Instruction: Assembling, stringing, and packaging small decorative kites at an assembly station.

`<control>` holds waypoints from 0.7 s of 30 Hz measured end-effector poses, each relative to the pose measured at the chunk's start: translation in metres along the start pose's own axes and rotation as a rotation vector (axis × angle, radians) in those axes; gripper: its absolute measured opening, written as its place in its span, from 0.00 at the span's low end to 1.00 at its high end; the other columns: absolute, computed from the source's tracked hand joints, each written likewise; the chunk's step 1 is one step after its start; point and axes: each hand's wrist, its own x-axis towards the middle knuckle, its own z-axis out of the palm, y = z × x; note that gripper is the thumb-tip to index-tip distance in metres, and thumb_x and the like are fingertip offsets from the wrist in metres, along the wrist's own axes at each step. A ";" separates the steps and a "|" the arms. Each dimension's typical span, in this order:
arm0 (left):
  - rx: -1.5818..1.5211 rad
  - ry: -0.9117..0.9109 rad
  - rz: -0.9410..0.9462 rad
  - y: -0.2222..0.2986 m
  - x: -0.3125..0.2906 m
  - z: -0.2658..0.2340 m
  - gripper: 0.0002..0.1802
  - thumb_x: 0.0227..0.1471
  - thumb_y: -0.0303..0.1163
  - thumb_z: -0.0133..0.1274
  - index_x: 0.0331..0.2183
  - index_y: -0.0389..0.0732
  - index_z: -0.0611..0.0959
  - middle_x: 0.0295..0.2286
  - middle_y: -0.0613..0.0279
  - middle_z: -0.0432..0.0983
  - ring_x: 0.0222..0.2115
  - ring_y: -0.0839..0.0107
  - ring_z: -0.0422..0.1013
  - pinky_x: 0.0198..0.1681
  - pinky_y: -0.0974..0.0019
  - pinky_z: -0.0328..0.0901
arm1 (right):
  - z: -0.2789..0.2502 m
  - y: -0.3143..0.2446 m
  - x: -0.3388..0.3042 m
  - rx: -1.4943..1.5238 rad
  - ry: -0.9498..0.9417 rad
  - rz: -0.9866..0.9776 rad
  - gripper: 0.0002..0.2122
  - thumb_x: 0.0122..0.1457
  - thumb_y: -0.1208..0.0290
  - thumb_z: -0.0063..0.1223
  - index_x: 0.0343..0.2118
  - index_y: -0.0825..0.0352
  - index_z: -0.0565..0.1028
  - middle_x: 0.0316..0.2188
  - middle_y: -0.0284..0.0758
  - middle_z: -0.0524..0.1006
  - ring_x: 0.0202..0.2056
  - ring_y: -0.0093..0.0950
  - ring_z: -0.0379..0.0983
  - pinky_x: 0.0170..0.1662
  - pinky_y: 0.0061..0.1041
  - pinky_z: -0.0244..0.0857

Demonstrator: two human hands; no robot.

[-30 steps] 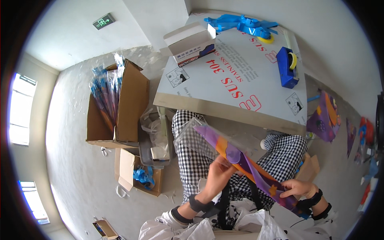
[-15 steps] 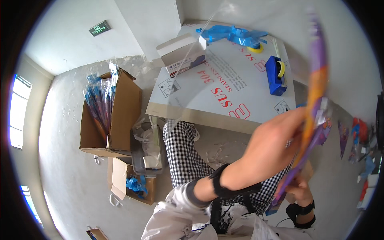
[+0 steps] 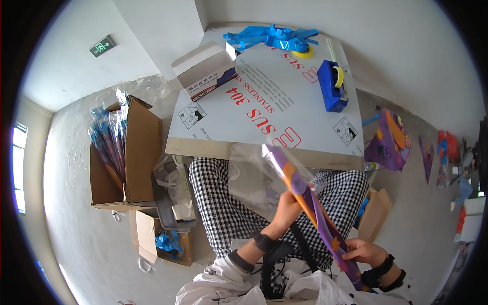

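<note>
Above my lap slants a long folded purple and orange printed bundle [image 3: 316,216], its top end inside a clear plastic bag [image 3: 249,175]. Around its upper part my left hand [image 3: 288,207] is closed, near the mouth of the bag, though some fingers are hidden behind it. Lower down, my right hand [image 3: 363,252] pinches the bundle between thumb and fingers. Its lower end runs down past my right wrist. The bag spreads loosely to the left, over my knees and against the table's near edge.
Ahead stands a table [image 3: 218,147] bearing a blue tape dispenser [image 3: 333,89], an open white carton [image 3: 206,71] and blue strips [image 3: 277,38]. At left, a cardboard box [image 3: 145,152] holds several bagged bundles, beside a grey bin [image 3: 173,216]. A purple printed piece [image 3: 389,142] hangs at right.
The bundle has come down from high on the right to a slant over my lap. My left hand has moved down and left with it. The view has shifted a little.
</note>
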 end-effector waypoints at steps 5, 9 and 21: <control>0.050 -0.098 0.030 0.019 -0.020 -0.006 0.13 0.53 0.20 0.53 0.42 0.32 0.78 0.35 0.62 0.79 0.37 0.75 0.74 0.42 0.70 0.69 | 0.009 -0.006 0.002 -0.096 0.013 0.076 0.16 0.57 0.80 0.51 0.49 0.75 0.68 0.37 0.42 0.78 0.37 0.35 0.78 0.45 0.34 0.72; 0.440 -0.192 0.015 0.034 -0.033 0.003 0.12 0.51 0.27 0.58 0.37 0.32 0.78 0.26 0.61 0.78 0.30 0.77 0.74 0.31 0.69 0.68 | 0.028 -0.027 0.007 -0.050 0.088 -0.100 0.16 0.56 0.80 0.51 0.48 0.74 0.68 0.36 0.42 0.78 0.36 0.34 0.78 0.43 0.34 0.73; 0.818 -0.220 0.764 0.139 -0.016 0.082 0.16 0.42 0.19 0.55 0.39 0.38 0.79 0.28 0.53 0.75 0.30 0.54 0.73 0.32 0.60 0.67 | 0.075 -0.100 -0.009 -0.124 0.292 -1.076 0.14 0.55 0.77 0.52 0.44 0.72 0.69 0.33 0.40 0.77 0.32 0.33 0.77 0.36 0.33 0.75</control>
